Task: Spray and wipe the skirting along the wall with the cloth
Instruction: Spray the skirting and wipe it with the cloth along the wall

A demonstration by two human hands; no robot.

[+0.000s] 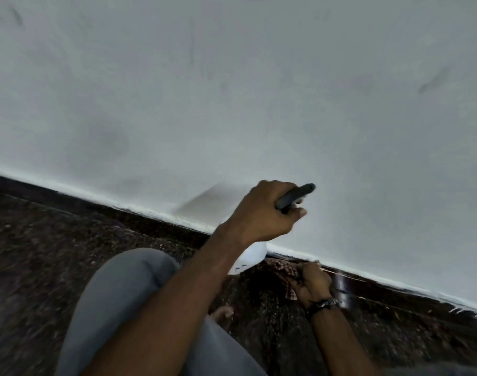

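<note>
A spray bottle (252, 256) is held up in front of the wall (232, 90) by the left hand (264, 213), whose fingers are curled around its dark trigger head; only part of the white body shows below the wrist. Lower and to the right, a checked cloth (287, 278) is gripped by the right hand (312, 284), bunched and pressed against the dark skirting (367, 287) where wall meets speckled floor (42, 253). A raised knee in grey trousers (123, 289) is seen in the foreground, and a toe near the floor.

The nozzle appears to be raised well above the skirting, so it is judged that a squeeze now may wet the painted wall instead, and streaks could be left on a surface already marked with scuffs. The bottle also sits close above the wiping hand, so drips may fall on the cloth hand rather than on the skirting. The rough white paint edge above the skirting could be snagged or flaked if the cloth is dragged too high. Blur obscures the nozzle's exact aim
</note>
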